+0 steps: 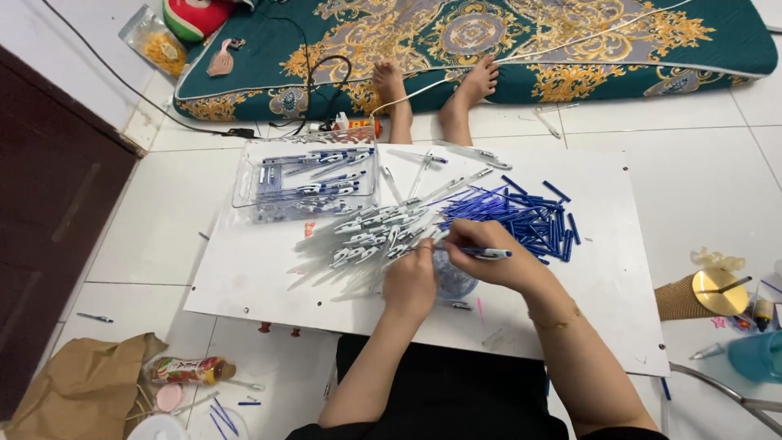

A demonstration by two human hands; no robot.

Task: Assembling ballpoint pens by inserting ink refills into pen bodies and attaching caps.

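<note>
- White flat board [244, 277] is lying on the tiled floor, and the person is sitting at its near edge, so everything is staying within easy reach.
- The right hand [489, 257] is closing its fingers around a clear plastic pen with a blue tip [487, 253], holding it sideways over the board, likely so both hands can get at it.
- The left hand [410, 281] is curling just beside the right hand, with its fingertips near the pen's end. Whether it is pinching anything cannot be told.
- A small clear round cup [453, 281] is sitting on the board under the two hands, close by.
- A big heap of clear pen tubes with white clips [366, 236] is fanning out in front of the left hand.
- A pile of thin blue ink sticks [521, 216] is lying in front of the right hand, apart from the tubes, so the two kinds are not mixing.
- A clear plastic box [305, 183] at the far left of the board is holding more pens, laid side by side.
- Another person's bare feet [436, 85] are resting past the board, by a green and gold mat [505, 41].
</note>
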